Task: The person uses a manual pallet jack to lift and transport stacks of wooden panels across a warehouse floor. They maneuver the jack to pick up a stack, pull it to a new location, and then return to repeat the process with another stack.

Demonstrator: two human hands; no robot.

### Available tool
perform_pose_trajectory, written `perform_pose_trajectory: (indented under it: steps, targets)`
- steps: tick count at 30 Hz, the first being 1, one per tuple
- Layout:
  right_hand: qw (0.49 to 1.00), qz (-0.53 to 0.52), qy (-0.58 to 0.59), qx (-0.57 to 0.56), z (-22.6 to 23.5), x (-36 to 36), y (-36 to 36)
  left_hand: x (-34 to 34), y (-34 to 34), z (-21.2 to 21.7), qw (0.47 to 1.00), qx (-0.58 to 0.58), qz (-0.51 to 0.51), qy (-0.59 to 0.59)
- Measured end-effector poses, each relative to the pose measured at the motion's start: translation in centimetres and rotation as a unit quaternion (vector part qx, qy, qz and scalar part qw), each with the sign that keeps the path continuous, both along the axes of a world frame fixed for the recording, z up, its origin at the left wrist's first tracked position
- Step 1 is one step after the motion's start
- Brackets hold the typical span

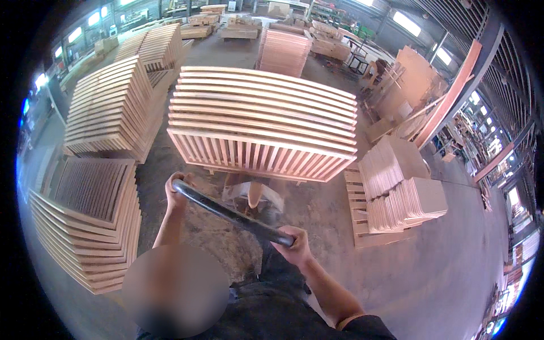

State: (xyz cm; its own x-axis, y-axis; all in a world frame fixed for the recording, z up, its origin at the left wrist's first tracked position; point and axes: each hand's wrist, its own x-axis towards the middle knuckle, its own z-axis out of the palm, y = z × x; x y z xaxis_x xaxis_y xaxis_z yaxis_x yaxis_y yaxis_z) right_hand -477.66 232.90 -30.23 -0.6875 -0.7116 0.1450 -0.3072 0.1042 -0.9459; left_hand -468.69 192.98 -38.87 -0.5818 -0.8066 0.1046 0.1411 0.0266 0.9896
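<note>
**Gripping the cart handle before a loaded stack**

Holding the black handle bar (232,214), the left hand (175,195) and the right hand (294,245) have their fingers closed around its two ends. The stack of wooden slat frames (263,122) stands just ahead. I judge the load is being moved; steering needs care between nearby piles. The wheels and base are hidden.

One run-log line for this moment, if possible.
left hand: grips black handle bar | right hand: grips bar | ahead: stacked wooden slat panels | floor: concrete
</note>
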Motion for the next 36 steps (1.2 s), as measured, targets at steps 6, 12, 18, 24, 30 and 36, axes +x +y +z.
perform_pose_trajectory:
  steps: [6,12,18,24,30,36]
  targets:
    - [0.997,-0.058,0.022,-0.051,0.2,-2.0,-1.6,-2.3,0.3,1.9,0.999,0.014,0.012,0.038]
    - [0.995,-0.054,0.042,-0.066,-0.1,-3.6,-1.3,-4.0,-0.7,1.6,0.996,0.006,-0.039,0.077]
    - [0.990,-0.082,0.042,-0.110,-0.4,-3.3,-1.9,-4.1,-1.8,1.0,0.998,0.010,-0.056,0.040]
    - [0.996,-0.023,0.040,-0.075,-0.2,-1.9,-1.6,-1.6,-1.4,1.0,0.998,-0.042,-0.038,0.029]
    - [0.994,0.076,0.077,0.009,-0.1,2.0,1.3,3.6,2.9,0.0,0.991,0.012,-0.038,0.131]
    - [0.992,0.126,-0.030,0.003,1.0,2.5,7.0,8.1,9.4,1.2,0.998,-0.024,0.002,0.058]
